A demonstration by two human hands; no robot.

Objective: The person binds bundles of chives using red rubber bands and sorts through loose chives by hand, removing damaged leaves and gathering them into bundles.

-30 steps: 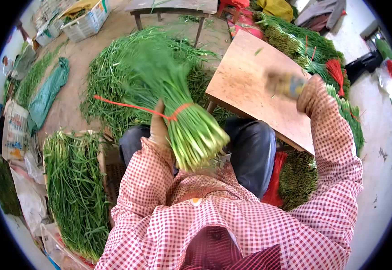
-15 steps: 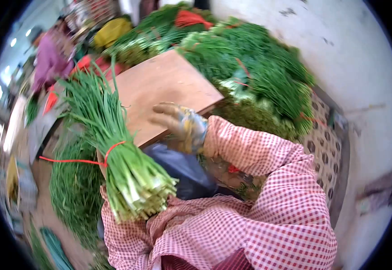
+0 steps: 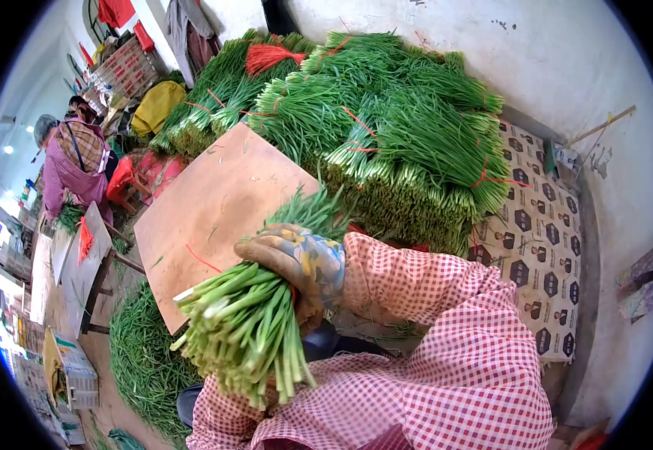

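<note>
The person's right hand wears a glove that is brownish tan over the fingers and patterned in blue and yellow on the back. The bundle is bright green, fading to pale, whitish green at the cut ends. The shirt is red-and-white check. The board is light tan with darker brown smudges. Stacked greens are deep green, paler along their stems, crossed by red ties. A beige sheet carries black hexagons. Farther off: a yellow sack, a red stool and a co-worker's pinkish-purple sleeve.
</note>
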